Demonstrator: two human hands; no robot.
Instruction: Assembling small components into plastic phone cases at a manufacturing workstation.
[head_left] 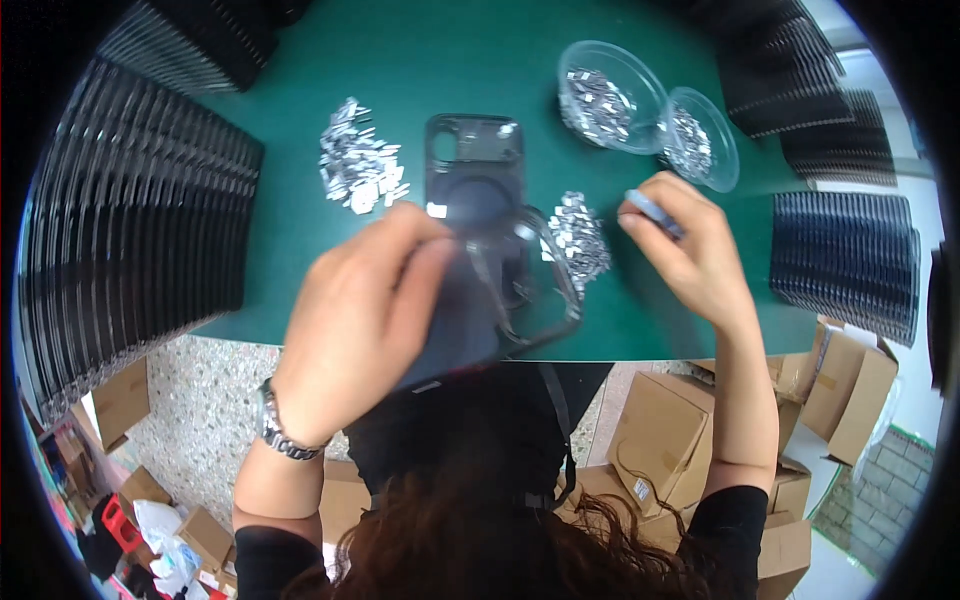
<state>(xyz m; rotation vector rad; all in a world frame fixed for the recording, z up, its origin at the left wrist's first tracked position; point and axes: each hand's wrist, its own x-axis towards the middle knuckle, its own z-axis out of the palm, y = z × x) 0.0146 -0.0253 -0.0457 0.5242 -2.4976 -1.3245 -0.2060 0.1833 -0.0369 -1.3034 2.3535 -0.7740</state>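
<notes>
My left hand (360, 310), with a metal watch on its wrist, pinches the edge of a see-through dark phone case (535, 325), tilted and smeared by motion over the table's near edge. Beyond it, a second phone case (475, 160) lies flat on the green table, partly overlapped by the held one. Off to the right, my right hand (690, 240) is closed round a short grey-blue stick-like object whose exact kind I cannot make out. Between the hands is a pile of small silvery pieces (578, 240). Another such pile (358, 160) lies beyond my left hand.
Two clear plastic tubs, one larger (650, 85) and one smaller (728, 160), hold more small pieces at the back right. Tall stacks of dark cases (140, 210) line the left side; further stacks (845, 260) stand right. Cardboard boxes (660, 425) crowd the floor below the green table (290, 60).
</notes>
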